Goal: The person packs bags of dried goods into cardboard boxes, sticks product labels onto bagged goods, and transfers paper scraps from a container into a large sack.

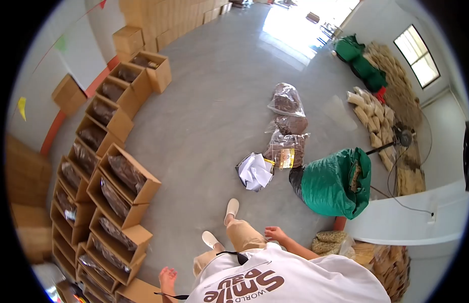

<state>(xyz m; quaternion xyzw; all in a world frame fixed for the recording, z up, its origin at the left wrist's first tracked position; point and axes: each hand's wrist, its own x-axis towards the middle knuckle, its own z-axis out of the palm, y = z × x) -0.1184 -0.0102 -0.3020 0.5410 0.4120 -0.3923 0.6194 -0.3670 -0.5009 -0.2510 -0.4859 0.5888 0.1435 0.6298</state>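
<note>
Person on foot on a grey floor, both hands bare and seemingly unburdened. Left hand [168, 278] hangs low at the side, fingers bent and a little apart, nothing visible in it; nearest thing is a box [139, 292] at the lower edge, not touched as far as I can see. Right hand [276, 234] beside the trousers [248, 235], fingers loosely curled, no object seen; whether it brushes the cloth, cannot tell. Boxes [150, 190] curve along the left in two rows, tops open, most with dark bags [126, 172] inside (contents of the lowest few hard to make out). By that count the boxed part looks well along, though none in these rows is folded shut. Outside any box: three floor bags [291, 124] of brown stuff in a line ahead, clear film gathered loosely, the nearest with a yellow label [286, 158] against it. Just beside them, white sheets [255, 171] heaped in a dark container; to the right a green sack [325, 187], mouth open, lying tilted. Neither hand near the floor bags.
</note>
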